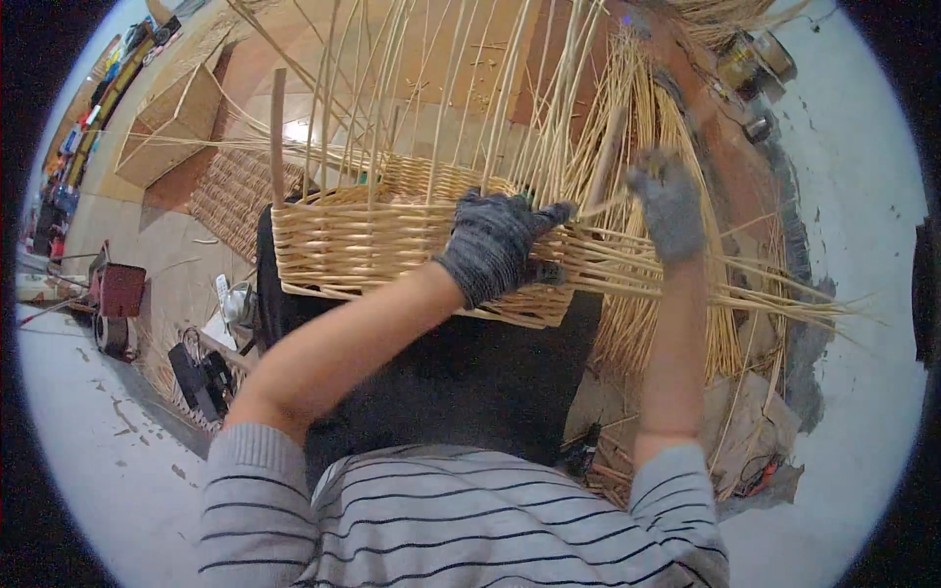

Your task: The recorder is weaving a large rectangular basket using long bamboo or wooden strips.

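Note:
A half-woven wicker basket (353, 245) rests on its base in front of me, tall upright stakes rising from its rim. My left hand (500, 245), in a dark grey knitted glove, grips the near wall close to the right corner, one finger along the top edge. Blurred by motion, my right hand (671, 211) wears a grey glove and is raised to the right of the basket. A pale wicker strand (606, 206) runs from the corner up to its closed fingers. Below that hand, several loose strands (637, 269) stick out sideways from the weave.
Black cloth (441, 382) lies beneath the basket. A large bundle of wicker rods (720, 333) is on the floor at right. At left are a woven panel (230, 201), a wooden box (176, 127) and a dark red tool (123, 289). A can (753, 64) stands at back right.

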`<state>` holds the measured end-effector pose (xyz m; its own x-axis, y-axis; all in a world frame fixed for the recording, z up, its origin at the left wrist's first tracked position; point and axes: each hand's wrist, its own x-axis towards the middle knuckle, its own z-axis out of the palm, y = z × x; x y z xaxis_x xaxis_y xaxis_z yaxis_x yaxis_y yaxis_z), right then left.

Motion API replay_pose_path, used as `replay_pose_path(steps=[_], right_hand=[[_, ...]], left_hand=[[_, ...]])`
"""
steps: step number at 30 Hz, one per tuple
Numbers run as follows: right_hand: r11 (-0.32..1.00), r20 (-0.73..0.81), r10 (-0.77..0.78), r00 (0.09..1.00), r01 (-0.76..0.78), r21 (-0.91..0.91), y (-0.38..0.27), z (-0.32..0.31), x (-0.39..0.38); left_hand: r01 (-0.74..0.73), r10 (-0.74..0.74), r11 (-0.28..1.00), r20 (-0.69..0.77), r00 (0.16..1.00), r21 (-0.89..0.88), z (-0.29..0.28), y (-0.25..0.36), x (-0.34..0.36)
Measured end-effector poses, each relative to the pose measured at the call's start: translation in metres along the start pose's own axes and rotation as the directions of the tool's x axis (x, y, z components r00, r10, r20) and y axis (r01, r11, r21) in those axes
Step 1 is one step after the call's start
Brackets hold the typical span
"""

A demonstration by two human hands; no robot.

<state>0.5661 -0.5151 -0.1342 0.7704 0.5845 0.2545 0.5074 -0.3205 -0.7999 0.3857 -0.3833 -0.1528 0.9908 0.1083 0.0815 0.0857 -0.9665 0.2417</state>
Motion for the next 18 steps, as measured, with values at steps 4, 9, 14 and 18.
replay_pose_path(steps=[4,9,14,18], right_hand=[[0.646,0.083,-0.342,0.936,0.299,-0.703,-0.003,0.022,0.080],[0.781,0.475,0.060,0.878,0.255,-0.570,-0.023,-0.015,-0.030],[0.735,0.462,0.278,0.842,0.124,-0.667,0.010,-0.046,-0.095],[0.845,0.320,0.524,0.790,-0.529,-0.076,0.124,-0.139,-0.227]], left_hand=[[0.172,-0.158,0.982,0.157,0.975,-0.077,0.004,0.019,0.020],[0.056,-0.020,0.992,-0.294,0.956,0.113,0.045,0.015,0.006],[-0.006,0.065,0.981,-0.302,0.951,0.193,0.052,0.013,0.014],[-0.103,0.150,0.978,-0.273,0.950,0.180,0.030,0.015,0.014]])
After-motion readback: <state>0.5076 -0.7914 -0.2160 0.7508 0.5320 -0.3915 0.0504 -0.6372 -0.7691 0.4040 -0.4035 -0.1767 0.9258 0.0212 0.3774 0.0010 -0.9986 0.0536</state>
